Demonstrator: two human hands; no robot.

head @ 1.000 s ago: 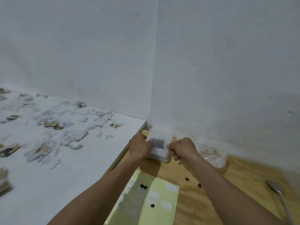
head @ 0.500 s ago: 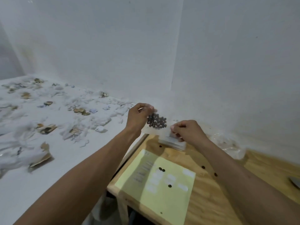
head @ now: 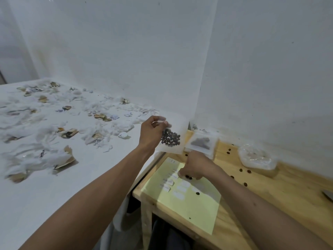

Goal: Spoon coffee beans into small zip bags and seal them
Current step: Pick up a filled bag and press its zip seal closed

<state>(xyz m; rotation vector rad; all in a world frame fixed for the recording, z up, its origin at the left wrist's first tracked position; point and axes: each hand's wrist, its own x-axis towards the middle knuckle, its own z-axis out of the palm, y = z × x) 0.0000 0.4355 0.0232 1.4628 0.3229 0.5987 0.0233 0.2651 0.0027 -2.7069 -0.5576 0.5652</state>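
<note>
**Bag of beans up in the air, other hand down on the sheet**

So the person's left hand [head: 153, 134] is holding a small clear zip bag [head: 171, 139] up by its top edge, pinched between thumb and fingertips. The bag hangs above the far left corner of the wooden table [head: 270, 192], and you can see a dark clump of coffee beans [head: 170, 139] sitting inside it.

The right hand [head: 195, 166] is down low on the yellow-green sheet [head: 194, 204], fingers curled with the tips on the paper right by a couple of loose beans [head: 188, 177]. Whether it's actually pinching one I honestly can't tell. The sheet has a few little white labels [head: 169, 182] stuck on it.

Just beyond the right hand, against the wall, there's a stack of zip bags [head: 201, 142] with something dark in the top one. Further right is a crumpled clear plastic bag [head: 255, 158], and stray beans are scattered over the wood between them. Off to the left, the white surface [head: 54, 195] is covered in torn paper scraps [head: 63, 157].
</note>
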